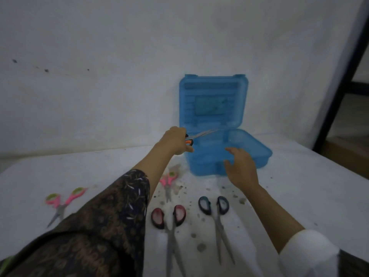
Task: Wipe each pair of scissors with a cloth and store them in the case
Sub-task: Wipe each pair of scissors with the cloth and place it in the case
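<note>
My left hand (175,141) grips orange-handled scissors (199,135) by the handles, blades pointing right over the open blue case (257,154). The case's lid stands upright against the wall. My right hand (240,166) hovers with fingers spread at the case's front edge, holding nothing. On the table lie pink-and-green scissors (61,202) at the left, smaller pink scissors (167,184) partly behind my left arm, red-handled scissors (169,218) and dark blue-handled scissors (216,212) near me. No cloth is visible.
The table (299,196) is covered in white cloth with dark specks and stains around the middle. A white wall stands right behind the case. A dark frame (343,76) rises at the far right past the table's edge.
</note>
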